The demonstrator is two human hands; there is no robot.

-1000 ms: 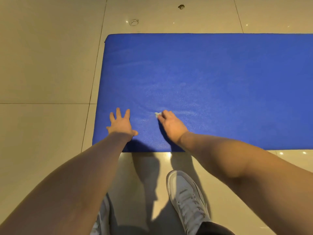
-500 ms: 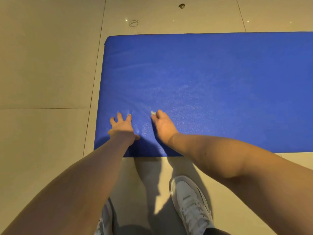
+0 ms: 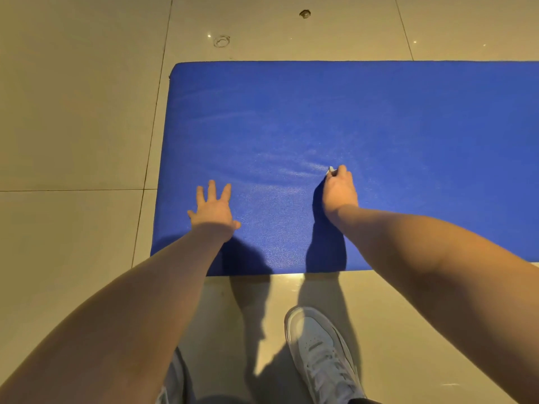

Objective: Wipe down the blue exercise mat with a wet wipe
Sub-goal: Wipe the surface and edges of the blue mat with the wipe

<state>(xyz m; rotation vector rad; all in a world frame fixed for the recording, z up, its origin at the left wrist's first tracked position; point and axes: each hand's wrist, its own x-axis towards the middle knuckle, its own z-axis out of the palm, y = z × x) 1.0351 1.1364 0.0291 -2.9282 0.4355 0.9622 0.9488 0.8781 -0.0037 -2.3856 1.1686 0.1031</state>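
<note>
Head view showed a white shoe [image 3: 320,354] planted on the glossy tiled floor [image 3: 73,258], just short of the near edge of the blue exercise mat [image 3: 379,118]. Past that edge, the left hand [image 3: 213,208] was laid flat on the mat close to its near left corner, with the fingers spread and straight. It was judged to be acting as a brace. Slightly farther in and to the right, the right hand [image 3: 339,189] was curled round the wet wipe [image 3: 331,169]. Only a small pale scrap of the wipe was seen at the fingertips, and how much was bunched under the palm could not be told. A shallow ripple [image 3: 291,170] was seen in the mat just left of the wipe.

Several risks were judged from this. The soft cover could be dragged into deeper folds if the wipe were pushed hard, so that creases were skipped. The mat could be slid across the shiny tile if the bracing hand were lifted. With the wipe balled so small, only a narrow track would be cleaned on each pass, and streaks or unwiped strips could be left.

Farther off, the broad far half of the mat lay well beyond both hands, so it could be missed unless the reach were extended. Balance over the near edge might then be lost.
</note>
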